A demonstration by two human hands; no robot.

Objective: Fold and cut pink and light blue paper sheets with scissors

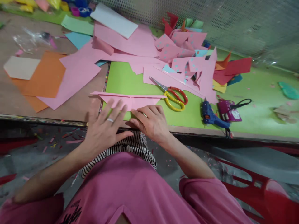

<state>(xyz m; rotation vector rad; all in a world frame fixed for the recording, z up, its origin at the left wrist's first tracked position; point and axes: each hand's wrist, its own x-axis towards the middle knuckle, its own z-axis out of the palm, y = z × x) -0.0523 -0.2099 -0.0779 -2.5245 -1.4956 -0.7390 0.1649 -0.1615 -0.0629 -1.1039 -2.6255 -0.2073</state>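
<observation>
A folded pink paper (133, 102) with a long narrow flap along its top lies at the near edge of the green table surface. My left hand (105, 121) hovers over or rests on its left part, fingers spread and slightly blurred; a ring shows on one finger. Against the paper's lower right edge, my right hand (150, 119) has its fingers bent and the thumb close to the index finger, gripping the edge. Scissors (175, 98) with one red and one yellow handle lie just beyond my right hand, blades partly over another pink sheet.
A blue glue gun (211, 115) and a purple device (229, 111) lie at right. Folded pink dotted paper pieces (173, 49) pile up at the back. Orange paper (48, 74), a large pink sheet (77, 71) and a white sheet (114, 20) spread leftward. A red chair (263, 199) stands below.
</observation>
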